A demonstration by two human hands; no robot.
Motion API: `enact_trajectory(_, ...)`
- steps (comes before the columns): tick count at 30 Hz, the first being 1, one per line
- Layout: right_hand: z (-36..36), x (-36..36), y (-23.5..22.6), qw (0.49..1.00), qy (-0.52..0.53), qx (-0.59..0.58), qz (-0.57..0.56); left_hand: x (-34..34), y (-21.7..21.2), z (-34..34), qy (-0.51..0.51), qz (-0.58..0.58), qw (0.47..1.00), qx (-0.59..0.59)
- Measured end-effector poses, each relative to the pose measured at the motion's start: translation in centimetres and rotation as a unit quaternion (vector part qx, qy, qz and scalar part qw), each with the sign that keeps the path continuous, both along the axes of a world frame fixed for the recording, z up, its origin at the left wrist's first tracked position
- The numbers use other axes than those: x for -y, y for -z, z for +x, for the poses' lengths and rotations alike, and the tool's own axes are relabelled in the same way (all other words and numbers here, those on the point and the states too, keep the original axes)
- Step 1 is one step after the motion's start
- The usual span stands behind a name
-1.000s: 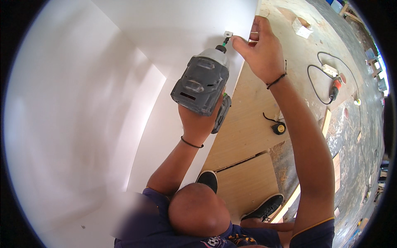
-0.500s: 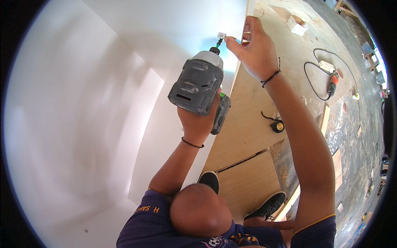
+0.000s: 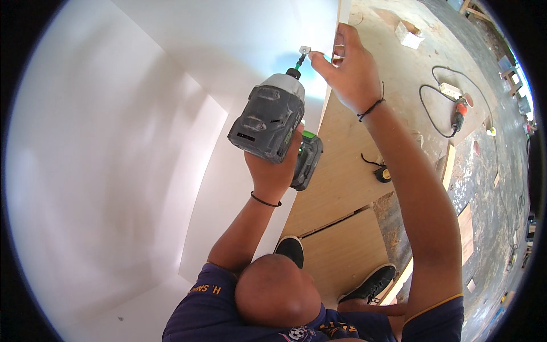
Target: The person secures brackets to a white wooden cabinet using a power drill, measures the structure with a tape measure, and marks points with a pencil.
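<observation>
A dark grey, dusty cordless impact driver (image 3: 269, 114) with green trim is held by its handle in my left hand (image 3: 272, 174), fingers wrapped round it. Its bit reaches up to a small pale bracket (image 3: 305, 50) on the white panel (image 3: 256, 28). My right hand (image 3: 354, 74) grips the panel's edge, with its thumb tip beside the bracket and the other fingers curled over the far side, partly hidden. Whether a screw sits on the bit is too small to tell.
White panels meet in a corner (image 3: 226, 111) at the left. Wooden boards (image 3: 336, 171) lie below on the right, with a tape measure (image 3: 382, 174) on them. Farther right are a red and black corded power tool (image 3: 459, 114), a power strip (image 3: 450, 90) and a small box (image 3: 408, 35).
The driver's body has tilted slightly, its rear shifting a little left and down while its battery swings right. The bit stays at the bracket, and my right hand has barely moved.
</observation>
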State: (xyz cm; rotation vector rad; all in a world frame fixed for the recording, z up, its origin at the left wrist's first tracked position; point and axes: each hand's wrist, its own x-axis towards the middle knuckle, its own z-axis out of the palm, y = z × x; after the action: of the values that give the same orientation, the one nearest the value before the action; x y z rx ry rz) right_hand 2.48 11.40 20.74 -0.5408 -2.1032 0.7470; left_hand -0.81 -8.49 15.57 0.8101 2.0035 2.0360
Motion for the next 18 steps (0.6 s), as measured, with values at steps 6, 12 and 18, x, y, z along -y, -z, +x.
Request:
enact_trajectory(6, 0.5, 1.7, -0.3, 0.970, 0.037, -0.133, 0.198, 0.8, -0.2, -0.5, -0.030, -0.009, 0.987, -0.155)
enact_trajectory(12, 0.6, 2.6, 0.7, 0.970, 0.027, -0.084, 0.225, 0.7, 0.5, -0.4, 0.011, 0.021, 0.999, -0.032)
enact_trajectory(18, -0.2, 2.4, 1.3, 0.957, 0.031, -0.081, 0.278, 1.6, 1.3, -0.8, 0.012, -0.023, 0.998, -0.066)
